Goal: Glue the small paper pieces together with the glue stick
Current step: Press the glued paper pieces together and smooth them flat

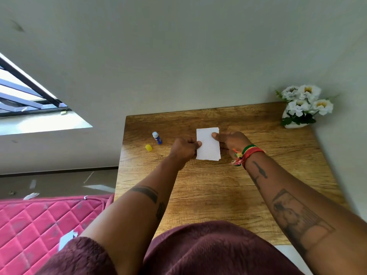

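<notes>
At a wooden table (218,195) set against a pale wall, the left hand (183,148) and the right hand (231,141) each pinched an opposite edge of stacked white paper pieces (208,144) above the tabletop. To their left, an uncapped glue stick (156,137) lay beside its yellow cap (148,148). White flowers (304,105) stood in the far right corner.

The desk (218,185) is showing a wood-grain finish with a slight sheen. The paper pieces (208,144) are looking matt and white. The glue stick (157,137) and its yellow cap (148,148) are looking like smooth plastic.
</notes>
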### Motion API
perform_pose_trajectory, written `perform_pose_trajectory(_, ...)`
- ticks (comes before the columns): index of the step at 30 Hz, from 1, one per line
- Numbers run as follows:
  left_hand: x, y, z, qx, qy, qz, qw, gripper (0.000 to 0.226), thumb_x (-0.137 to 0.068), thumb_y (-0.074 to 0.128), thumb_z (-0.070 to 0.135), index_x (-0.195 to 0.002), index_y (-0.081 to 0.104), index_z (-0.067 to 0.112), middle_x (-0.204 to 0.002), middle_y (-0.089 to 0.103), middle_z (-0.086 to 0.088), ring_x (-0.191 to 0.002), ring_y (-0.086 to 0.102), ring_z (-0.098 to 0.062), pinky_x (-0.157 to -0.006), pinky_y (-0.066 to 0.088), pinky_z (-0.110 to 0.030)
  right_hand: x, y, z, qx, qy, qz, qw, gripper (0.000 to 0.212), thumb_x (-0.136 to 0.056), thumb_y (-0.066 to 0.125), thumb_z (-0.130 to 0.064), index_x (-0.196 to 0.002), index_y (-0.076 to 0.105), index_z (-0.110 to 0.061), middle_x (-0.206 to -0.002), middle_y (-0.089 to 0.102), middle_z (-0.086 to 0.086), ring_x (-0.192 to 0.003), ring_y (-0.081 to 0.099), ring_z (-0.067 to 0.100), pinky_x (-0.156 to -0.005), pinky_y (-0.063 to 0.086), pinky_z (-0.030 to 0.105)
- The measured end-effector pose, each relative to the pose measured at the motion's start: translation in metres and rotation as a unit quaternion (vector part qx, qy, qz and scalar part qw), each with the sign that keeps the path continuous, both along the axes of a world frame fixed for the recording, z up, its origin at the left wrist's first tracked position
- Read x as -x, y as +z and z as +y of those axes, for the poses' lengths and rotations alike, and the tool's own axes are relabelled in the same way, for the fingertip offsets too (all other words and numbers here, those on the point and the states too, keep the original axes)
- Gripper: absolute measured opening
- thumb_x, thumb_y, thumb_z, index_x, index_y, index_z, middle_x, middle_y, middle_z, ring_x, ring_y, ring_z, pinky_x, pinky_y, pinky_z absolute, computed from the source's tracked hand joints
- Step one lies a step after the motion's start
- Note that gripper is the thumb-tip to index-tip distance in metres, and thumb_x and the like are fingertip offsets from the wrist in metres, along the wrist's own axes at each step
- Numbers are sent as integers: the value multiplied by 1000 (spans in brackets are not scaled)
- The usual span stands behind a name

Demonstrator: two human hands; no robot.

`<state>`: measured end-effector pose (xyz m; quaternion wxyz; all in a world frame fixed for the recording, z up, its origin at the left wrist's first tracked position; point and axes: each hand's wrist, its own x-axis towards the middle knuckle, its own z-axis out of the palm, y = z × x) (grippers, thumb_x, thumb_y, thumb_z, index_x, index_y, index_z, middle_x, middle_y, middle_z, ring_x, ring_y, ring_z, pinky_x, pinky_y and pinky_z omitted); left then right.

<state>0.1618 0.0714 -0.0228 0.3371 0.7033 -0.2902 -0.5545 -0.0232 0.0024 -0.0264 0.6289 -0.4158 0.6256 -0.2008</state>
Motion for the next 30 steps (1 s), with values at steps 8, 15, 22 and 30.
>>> perform_pose_trajectory(8,0,-1,-1,-3,-81,-70,994,15,-96,72,21,-104,76,10,-102,76,-9,-95,74,-27,-85,62,-52,0,7,1,52,12,24,998,20,-77,87,-32,-91,77,-22,-111,74,3,-94,69,20,-84,58,36)
perform_pose_trajectory(15,-1,0,0,5,-213,-162,964,16,-94,74,23,-105,78,13,-105,75,-7,-98,70,-26,-89,60,-46,-12,20,1,117,181,116,970,5,-84,82,-25,-83,81,-20,-87,74,-10,-81,65,9,-61,44,24)
perform_pose_trajectory(22,-15,0,5,-34,-107,-17,994,12,-95,73,23,-102,71,13,-97,75,-10,-78,76,-15,-61,61,-26,4,9,-1,76,69,93,990,12,-88,77,-33,-85,75,-21,-94,70,0,-75,61,12,-62,47,25)
perform_pose_trajectory(30,-11,5,0,-19,-110,-54,992,19,-90,79,24,-103,78,11,-91,77,-6,-74,73,-14,-58,59,-22,-6,12,4,115,142,83,980,15,-87,77,-32,-97,78,-20,-103,69,-3,-84,59,7,-63,42,24)
